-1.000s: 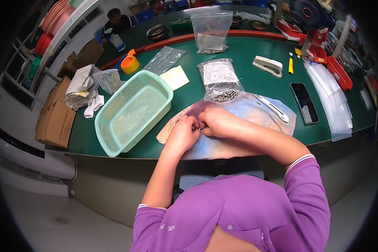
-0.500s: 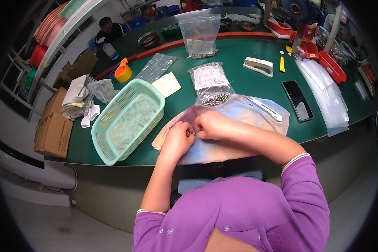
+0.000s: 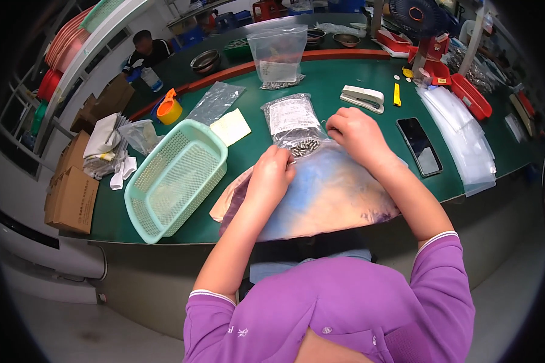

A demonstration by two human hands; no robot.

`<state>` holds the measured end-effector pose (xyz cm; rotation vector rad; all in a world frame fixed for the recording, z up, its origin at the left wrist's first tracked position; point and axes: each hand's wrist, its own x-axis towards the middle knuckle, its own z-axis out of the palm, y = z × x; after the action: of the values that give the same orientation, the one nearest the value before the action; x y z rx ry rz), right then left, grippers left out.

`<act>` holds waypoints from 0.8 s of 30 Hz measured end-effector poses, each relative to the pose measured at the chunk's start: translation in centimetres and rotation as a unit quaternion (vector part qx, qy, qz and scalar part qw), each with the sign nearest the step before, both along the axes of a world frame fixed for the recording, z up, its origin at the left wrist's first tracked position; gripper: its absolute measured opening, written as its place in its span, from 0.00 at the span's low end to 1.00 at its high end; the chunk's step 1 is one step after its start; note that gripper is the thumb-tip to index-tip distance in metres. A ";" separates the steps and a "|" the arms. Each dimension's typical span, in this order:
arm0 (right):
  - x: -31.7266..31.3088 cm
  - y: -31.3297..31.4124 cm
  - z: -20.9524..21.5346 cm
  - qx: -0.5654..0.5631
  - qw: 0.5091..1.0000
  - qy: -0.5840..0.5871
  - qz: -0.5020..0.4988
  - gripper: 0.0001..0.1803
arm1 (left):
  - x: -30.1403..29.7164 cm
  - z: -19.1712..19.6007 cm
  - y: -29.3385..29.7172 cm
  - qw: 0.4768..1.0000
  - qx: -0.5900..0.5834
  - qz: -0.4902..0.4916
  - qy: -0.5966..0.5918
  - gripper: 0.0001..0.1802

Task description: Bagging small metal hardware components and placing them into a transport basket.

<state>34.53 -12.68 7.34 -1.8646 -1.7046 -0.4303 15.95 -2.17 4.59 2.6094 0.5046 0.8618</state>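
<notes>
Head view, mint basket left of hands, stapler beyond

The single view comes from a fisheye camera worn on the person's head, looking steeply down and forward over the purple sleeves onto the near edge of the green bench, close enough that the left hand and right hand fill the middle. The bench's straight near edge bows into a curve, and its far edge and both ends bend off toward the dark rim. No second view is present to share ground with it.
</notes>
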 end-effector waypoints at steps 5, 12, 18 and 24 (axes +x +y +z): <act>0.7 -1.7 -1.2 -0.086 0.996 0.001 -0.013 0.02 | 3.7 -2.4 1.6 0.991 0.129 0.025 0.025 0.06; 1.5 -2.0 -3.5 -0.166 0.981 -0.037 -0.093 0.03 | 1.7 -2.0 1.5 0.989 0.148 0.020 0.011 0.11; 1.4 -2.3 -3.6 -0.170 0.980 -0.034 -0.101 0.04 | -0.4 -2.1 2.1 0.989 0.143 0.027 0.014 0.11; 0.8 -1.9 -2.8 -0.171 0.979 -0.049 -0.097 0.04 | 0.3 -2.3 3.1 0.985 0.169 0.028 0.017 0.07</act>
<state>35.33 -14.58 4.51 -2.3033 -1.7554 -0.3251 16.30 0.89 2.28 2.9335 0.4795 0.9986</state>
